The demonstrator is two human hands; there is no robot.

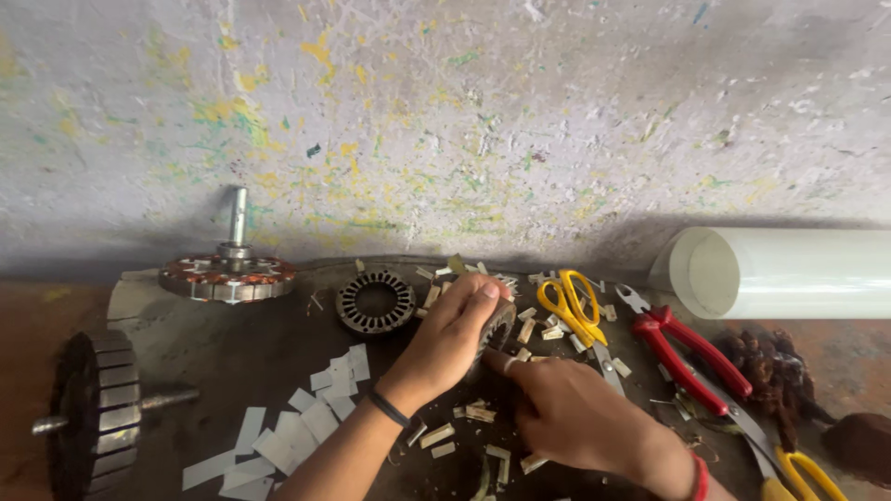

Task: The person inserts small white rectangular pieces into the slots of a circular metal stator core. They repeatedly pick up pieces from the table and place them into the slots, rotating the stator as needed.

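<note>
Left hand (452,339) clasps a stator core (495,327) upright, fingers curled over it. Right hand (575,413), just beside, pokes its forefinger at the core; yellow-handled scissors (574,306) lie beyond.

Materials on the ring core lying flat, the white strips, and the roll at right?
Ring core: looks like stacked steel laminations, dull grey, going by the slotted inner teeth and layered edge.
White strips: probably thin insulating paper or film; flat, matte, cleanly cut.
Roll: translucent milky sheet, likely plastic film; smooth, slightly glossy, rolled into an open tube.
</note>
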